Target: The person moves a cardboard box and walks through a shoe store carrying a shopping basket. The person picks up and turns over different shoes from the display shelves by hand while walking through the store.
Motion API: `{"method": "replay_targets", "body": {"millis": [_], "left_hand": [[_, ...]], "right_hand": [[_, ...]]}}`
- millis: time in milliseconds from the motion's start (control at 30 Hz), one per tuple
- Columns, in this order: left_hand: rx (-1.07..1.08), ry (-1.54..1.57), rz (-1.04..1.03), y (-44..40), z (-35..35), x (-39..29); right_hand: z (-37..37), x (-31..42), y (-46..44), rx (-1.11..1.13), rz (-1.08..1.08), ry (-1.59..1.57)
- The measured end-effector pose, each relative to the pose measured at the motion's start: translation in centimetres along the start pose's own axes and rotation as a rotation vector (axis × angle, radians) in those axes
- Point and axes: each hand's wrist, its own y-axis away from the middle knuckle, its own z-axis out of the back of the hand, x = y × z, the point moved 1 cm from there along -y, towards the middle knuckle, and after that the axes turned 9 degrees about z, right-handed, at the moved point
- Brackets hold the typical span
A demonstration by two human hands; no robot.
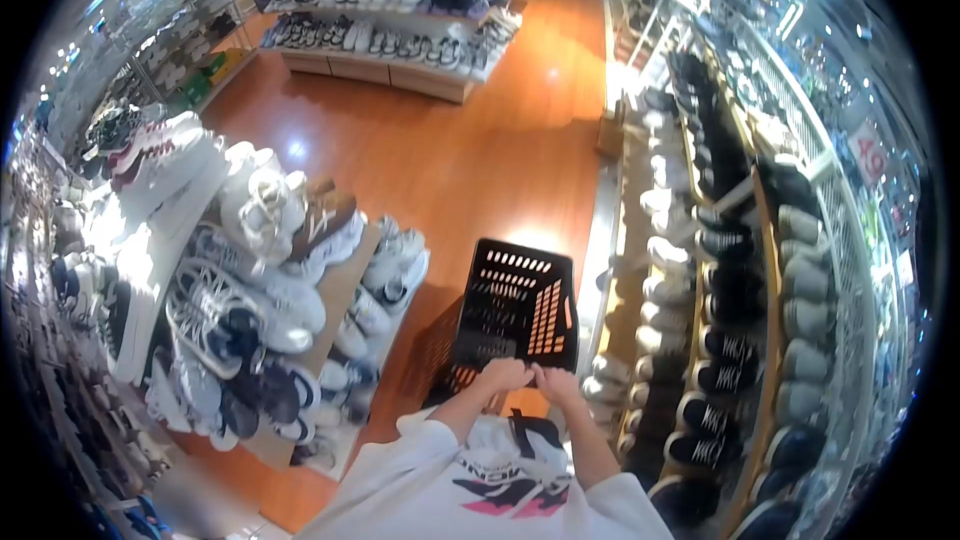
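Note:
In the head view, a black plastic shopping cart (517, 290) with slotted walls stands directly before me on the floor. My left hand (506, 374) is closed around its near handle. Close beside it, my right hand (555, 384) also has its fingers wrapped on the handle. The bar itself is mostly hidden under my fingers. Inside the basket, the dark bottom shows no item that I can make out.
On the left, a display (340, 340) is piled with white and dark shoes. Long tiered shelves (685, 340) of shoes line the right side. Further ahead stands a low shoe display (390, 70). Orange wooden floor (440, 155) runs between them.

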Motion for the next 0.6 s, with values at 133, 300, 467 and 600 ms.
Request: {"method": "replay_targets", "body": {"millis": [133,300,467,600], "left_hand": [[0.199,0.056,0.078,-5.5,5.8,0.0],[0.038,-0.030,0.058,-13.4,11.8,0.4],[-0.041,-0.035,0.014,-22.3,19.9,0.6],[-0.040,-0.089,0.139,-29.7,24.5,1.2]], "right_hand": [[3.5,-0.6,-7.5,0.181,-0.028,0.055],[9.1,-0.8,-17.3,0.318,0.024,-0.002],[13.7,-2.6,-28.3,0.451,0.057,-0.272],[17.4,-3.8,-35.0,0.261,0.242,-0.223]]}}
